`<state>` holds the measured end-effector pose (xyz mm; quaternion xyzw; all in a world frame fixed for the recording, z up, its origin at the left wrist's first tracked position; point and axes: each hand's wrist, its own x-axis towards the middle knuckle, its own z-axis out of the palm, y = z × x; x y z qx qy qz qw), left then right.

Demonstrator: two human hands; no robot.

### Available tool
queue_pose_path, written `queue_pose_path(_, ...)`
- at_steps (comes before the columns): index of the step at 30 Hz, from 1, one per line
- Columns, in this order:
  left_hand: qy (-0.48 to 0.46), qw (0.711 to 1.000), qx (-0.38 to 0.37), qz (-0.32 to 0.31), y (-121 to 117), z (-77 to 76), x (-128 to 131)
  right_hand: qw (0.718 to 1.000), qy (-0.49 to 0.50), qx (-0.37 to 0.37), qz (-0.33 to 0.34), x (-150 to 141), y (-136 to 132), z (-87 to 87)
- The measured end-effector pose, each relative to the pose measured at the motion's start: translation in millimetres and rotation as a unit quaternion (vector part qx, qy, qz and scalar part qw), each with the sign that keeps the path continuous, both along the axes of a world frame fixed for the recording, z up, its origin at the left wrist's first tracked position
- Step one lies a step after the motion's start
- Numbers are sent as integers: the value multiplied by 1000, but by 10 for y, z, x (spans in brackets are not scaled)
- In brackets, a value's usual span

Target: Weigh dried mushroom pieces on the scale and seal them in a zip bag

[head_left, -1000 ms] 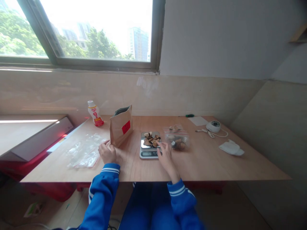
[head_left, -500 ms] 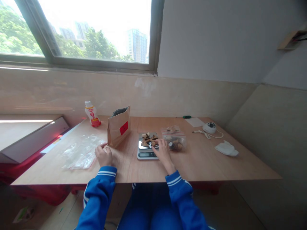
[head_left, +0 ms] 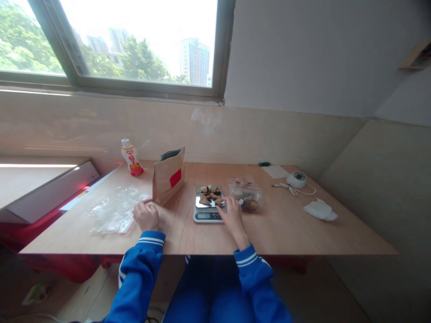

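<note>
Dried brown slices (head_left: pixel 210 196), perhaps mushroom, lie with a pale piece on the steel plate of a small kitchen scale (head_left: pixel 208 217). My right hand (head_left: pixel 233 219) reaches over the scale's right side, fingers apart, fingertips close to the nearest slice; I cannot tell if they touch it. Loosely curled, my left hand (head_left: pixel 147 216) rests on the table beside clear plastic bags (head_left: pixel 116 213), with no object visible in it. A brown paper pouch (head_left: pixel 164 184) with a red label stands open at the top behind it. Right of the scale sits a zip bag (head_left: pixel 249 199) of brown pieces.
On the wooden table (head_left: pixel 286 235) a white and red bottle (head_left: pixel 132 158) stands at the back left. Toward the right are a white camera-like device (head_left: pixel 296 180) with a cable, a crumpled white tissue (head_left: pixel 320 209), a paper sheet (head_left: pixel 275 172) and a green-handled tool (head_left: pixel 264 164).
My right hand has drawn back slightly from the slices toward the scale's right edge, uncovering more of the scale. My left hand stays in place. The view has shifted a little.
</note>
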<state>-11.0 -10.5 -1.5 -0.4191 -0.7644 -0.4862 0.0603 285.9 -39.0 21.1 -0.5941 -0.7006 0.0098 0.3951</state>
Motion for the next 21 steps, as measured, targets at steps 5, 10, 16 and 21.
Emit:
queue_pose_path(5,11,994,-30,102,-88,108,105,994,100,42,4,77,-176,29)
queue_pose_path(10,12,988,-24,151,-143,107,138,978,208,6,-20,284,-519,-116)
queue_pose_path(16,-21,974,-145,173,-142,106,100,975,222,-14,-25,448,-627,-165)
queue_pose_path(21,-62,976,-101,184,-145,140,87,988,151,-21,1,149,-538,-109)
